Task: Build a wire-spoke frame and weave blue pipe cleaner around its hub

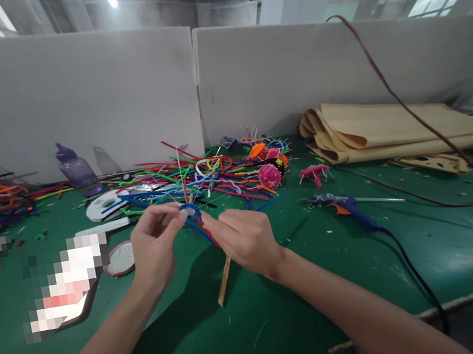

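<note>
Both my hands meet over the green table. My left hand pinches a blue pipe cleaner loop at its top. My right hand is closed around blue and red pipe cleaner strands and a thin wooden stick, which slants down toward me. A heap of coloured pipe cleaners lies just beyond the hands.
A blue glue gun with a black cord lies to the right. Folded tan paper sits at the back right, a purple bottle and a white reel at the back left. A dish of white beads is near my left hand. White partitions back the table.
</note>
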A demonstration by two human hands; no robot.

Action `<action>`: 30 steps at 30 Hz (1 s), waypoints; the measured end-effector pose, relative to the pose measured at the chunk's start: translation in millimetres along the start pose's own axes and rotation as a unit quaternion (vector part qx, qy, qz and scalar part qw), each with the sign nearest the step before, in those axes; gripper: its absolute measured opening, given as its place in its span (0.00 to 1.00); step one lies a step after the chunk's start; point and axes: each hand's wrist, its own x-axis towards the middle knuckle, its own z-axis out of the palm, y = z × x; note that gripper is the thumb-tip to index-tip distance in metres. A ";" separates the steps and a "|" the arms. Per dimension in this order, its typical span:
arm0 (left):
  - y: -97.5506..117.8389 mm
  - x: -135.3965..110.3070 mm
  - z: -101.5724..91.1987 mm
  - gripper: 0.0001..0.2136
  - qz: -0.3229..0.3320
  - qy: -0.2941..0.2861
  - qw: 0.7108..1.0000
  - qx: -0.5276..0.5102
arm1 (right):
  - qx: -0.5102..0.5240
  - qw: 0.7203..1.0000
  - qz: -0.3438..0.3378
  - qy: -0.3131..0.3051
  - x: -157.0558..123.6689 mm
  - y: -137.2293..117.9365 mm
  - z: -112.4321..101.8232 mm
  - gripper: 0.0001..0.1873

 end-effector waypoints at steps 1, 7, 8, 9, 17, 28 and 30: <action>0.0 -0.2 -0.1 0.05 0.001 -0.003 1.000 0.005 | -0.019 1.000 -0.015 -0.004 -1.0 -0.5 0.4 0.17; -0.6 -0.5 1.2 0.06 0.020 -0.001 1.000 0.002 | 0.122 0.984 0.117 0.050 0.5 -9.6 4.6 0.15; -0.8 -0.8 1.5 0.06 0.024 0.001 1.000 0.003 | 0.169 0.971 0.161 0.049 1.9 -12.0 4.7 0.14; -0.9 -1.2 1.9 0.06 0.027 0.003 1.000 0.007 | 0.217 0.954 0.201 0.040 3.5 -14.5 4.7 0.14; -3.4 -3.9 3.4 0.06 -0.011 -0.015 0.999 -0.043 | 0.482 0.819 0.309 -0.040 9.5 -22.5 5.7 0.11; -4.4 -5.6 4.9 0.08 -0.093 -0.033 0.992 -0.078 | 0.547 0.767 0.335 0.021 9.2 -16.1 6.1 0.16; -5.0 -6.0 4.7 0.08 -0.091 -0.039 0.992 -0.077 | 0.549 0.768 0.330 0.024 11.3 -12.2 3.4 0.16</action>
